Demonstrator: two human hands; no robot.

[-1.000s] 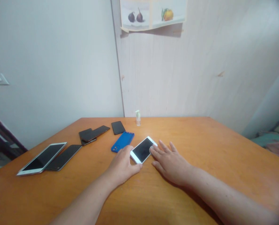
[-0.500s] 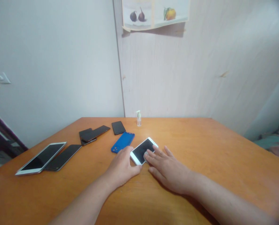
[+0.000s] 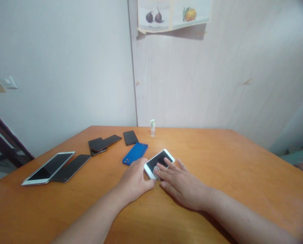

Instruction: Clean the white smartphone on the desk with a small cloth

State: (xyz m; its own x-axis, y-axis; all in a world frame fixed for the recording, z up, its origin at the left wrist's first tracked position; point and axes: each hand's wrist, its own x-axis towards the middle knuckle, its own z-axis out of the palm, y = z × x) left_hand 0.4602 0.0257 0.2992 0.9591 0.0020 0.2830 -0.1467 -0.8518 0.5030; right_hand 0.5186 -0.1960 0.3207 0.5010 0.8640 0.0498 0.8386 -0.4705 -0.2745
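A white smartphone (image 3: 161, 158) with a dark screen lies face up on the table, tilted at an angle to me. My left hand (image 3: 134, 178) grips its near left end between the thumb and fingers. Under the fingertips of my right hand (image 3: 180, 183) is a small whitish wad (image 3: 155, 170), perhaps a wipe, pressed against the screen. The right fingers are stretched over the glass and partly hide the wad. Just beyond my left hand is a blue phone case (image 3: 136, 153) with camera cutouts.
Left on the wooden table (image 3: 217, 156) lie a white tablet (image 3: 51, 166) and a dark phone (image 3: 72, 167) touching it. Farther back are two overlapping dark phones (image 3: 107, 143) and another dark phone (image 3: 130, 137). A small clear pump bottle (image 3: 152, 128) stands near the back edge.
My right fingertips have slid the whitish wad across the screen toward the near left end of the smartphone. My left hand keeps its grip. The whole view has shifted slightly.
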